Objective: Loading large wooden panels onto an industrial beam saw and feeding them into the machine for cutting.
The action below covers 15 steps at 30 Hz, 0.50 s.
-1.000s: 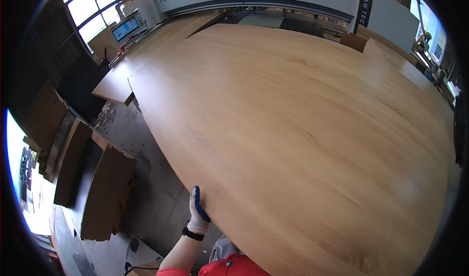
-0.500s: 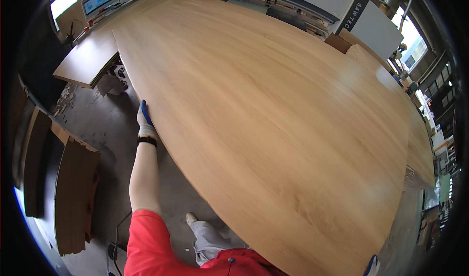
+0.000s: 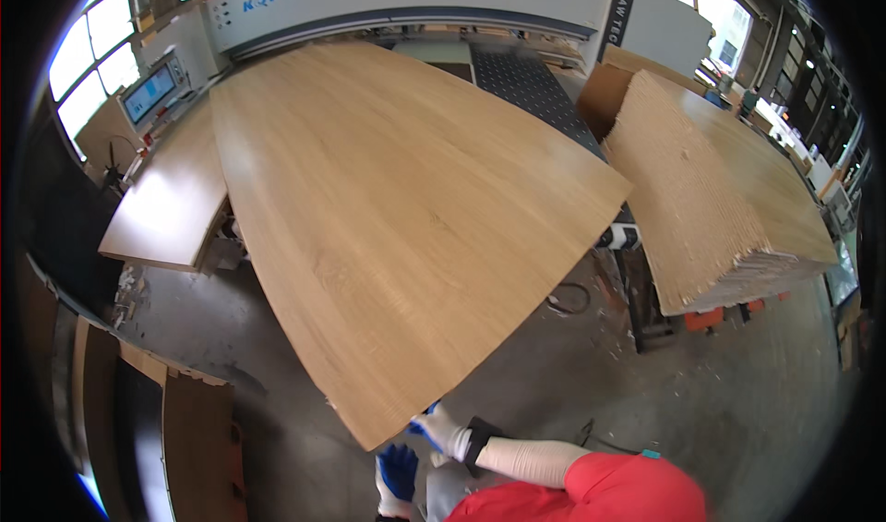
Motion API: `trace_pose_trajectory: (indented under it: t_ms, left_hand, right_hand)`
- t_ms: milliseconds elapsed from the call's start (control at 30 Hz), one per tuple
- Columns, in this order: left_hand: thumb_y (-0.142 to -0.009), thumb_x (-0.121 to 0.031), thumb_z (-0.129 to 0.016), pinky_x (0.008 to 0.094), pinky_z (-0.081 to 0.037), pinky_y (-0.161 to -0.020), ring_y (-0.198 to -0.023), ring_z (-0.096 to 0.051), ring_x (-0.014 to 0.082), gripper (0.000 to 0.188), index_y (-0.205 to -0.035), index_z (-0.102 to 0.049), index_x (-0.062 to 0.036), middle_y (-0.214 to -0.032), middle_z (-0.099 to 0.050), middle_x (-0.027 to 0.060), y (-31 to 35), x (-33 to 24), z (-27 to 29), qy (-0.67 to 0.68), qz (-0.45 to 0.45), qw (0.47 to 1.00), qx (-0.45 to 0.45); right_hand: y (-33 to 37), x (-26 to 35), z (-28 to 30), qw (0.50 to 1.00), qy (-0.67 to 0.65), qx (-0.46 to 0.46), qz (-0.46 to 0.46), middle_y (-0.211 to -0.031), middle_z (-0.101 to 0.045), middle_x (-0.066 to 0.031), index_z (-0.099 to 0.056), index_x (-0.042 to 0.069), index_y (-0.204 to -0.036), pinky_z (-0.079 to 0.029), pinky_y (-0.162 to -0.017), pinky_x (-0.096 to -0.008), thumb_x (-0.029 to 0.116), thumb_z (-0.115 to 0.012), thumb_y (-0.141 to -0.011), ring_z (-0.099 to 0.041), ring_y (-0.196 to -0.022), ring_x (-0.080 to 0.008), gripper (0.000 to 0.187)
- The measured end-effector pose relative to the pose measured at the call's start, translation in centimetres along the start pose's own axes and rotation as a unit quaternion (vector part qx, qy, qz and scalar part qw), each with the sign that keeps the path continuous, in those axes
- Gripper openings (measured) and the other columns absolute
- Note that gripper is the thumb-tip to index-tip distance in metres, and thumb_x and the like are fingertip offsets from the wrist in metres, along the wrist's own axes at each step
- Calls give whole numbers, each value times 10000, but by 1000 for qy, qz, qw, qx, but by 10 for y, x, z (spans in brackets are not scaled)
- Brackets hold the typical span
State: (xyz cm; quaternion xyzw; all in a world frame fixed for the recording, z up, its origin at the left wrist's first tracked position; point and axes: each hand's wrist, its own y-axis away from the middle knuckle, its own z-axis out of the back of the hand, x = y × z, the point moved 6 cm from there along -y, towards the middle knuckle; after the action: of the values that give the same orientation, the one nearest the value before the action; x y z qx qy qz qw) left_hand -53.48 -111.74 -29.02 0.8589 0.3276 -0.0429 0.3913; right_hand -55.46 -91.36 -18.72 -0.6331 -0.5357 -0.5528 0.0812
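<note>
My right forearm enters from the right, with the elbow outward and the red sleeve (image 3: 632, 487) near the lower edge. My right hand (image 3: 447, 431) meets the near edge of the wood-grain panel (image 3: 415, 217), beside its closest corner; I cannot tell whether the fingers are closed on it. My left hand (image 3: 397, 479) is below that corner, fingers raised and spread, blue glove coating visible, holding nothing. The panel extends away from me toward the long grey machine (image 3: 415, 3), partly covering a black perforated bed (image 3: 521, 84). At lower left stands a brown box-like stack (image 3: 198, 448); its contents cannot be determined. At right, a ridged, wood-topped stack (image 3: 688, 199) rests above orange supports (image 3: 704, 320).
</note>
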Motion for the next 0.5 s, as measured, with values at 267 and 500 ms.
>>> trace_pose_trajectory:
  t_ms: [267,500]
  left_hand:
    - [-1083,-373,-355,427,-382,-1155,-1335,-516,286,471,-1424,-503,-84,-1454,-542,121,-92,62,-133,66,57,955,283]
    - [-1030,-431,-491,546,-384,-1127,-1322,-513,334,517,-1415,-502,-85,-1455,-535,133,-198,45,-380,119,-115,982,93]
  right_hand:
    - [-40,93,-183,798,253,547,5,-1271,-619,-131,-573,87,-1319,-470,-1027,-411,304,-619,-967,-584,-1192,-279,417]
    - [-179,419,226,706,520,-157,454,-1111,-624,-231,-604,1,-1164,-495,-814,-506,315,-647,-938,-615,-975,-418,389]
